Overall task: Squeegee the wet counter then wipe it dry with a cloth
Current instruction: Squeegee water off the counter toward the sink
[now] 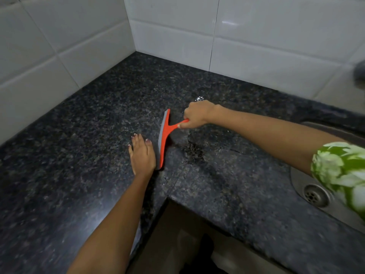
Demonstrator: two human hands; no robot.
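Observation:
A red squeegee (164, 139) with a grey rubber blade stands on its edge on the dark speckled granite counter (83, 135) near the middle. My right hand (197, 114) is shut on its red handle from the right. Just left of the blade, my left hand (141, 153) lies flat on the counter with fingers apart, its edge touching the blade's near end. Water films and streaks (197, 147) glisten on the counter right of the blade. No cloth is in view.
White tiled walls (177, 36) meet in a corner behind the L-shaped counter. A steel sink (314, 194) with its drain sits at the right, partly under my green patterned sleeve. The counter's inner front edge (169, 198) drops to the floor below.

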